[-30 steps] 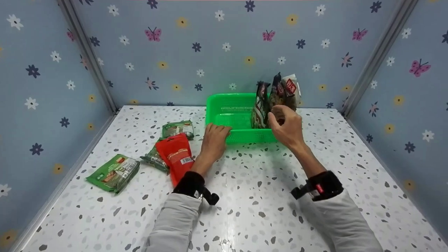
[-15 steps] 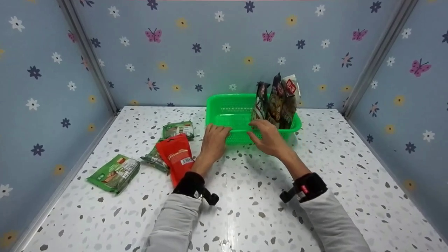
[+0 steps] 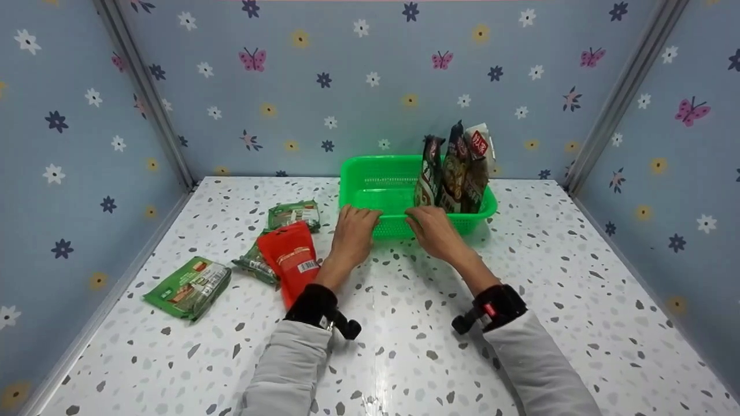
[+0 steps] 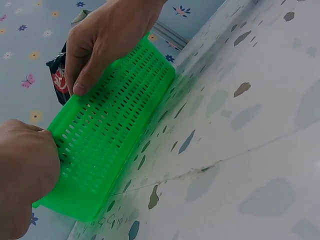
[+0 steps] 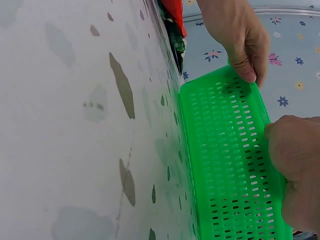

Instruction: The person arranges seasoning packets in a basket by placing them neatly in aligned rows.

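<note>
The green basket is sitting on the speckled table, left hand and right hand clamping its near rim (hidden fingertips probably curling inside). Packets are standing at the basket's right end; a sharp tug would be risking a topple.

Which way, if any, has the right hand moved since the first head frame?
Yes, left and down in the head view: earlier by the dark packets, the right hand now grips the unmoved green basket at its front.
</note>
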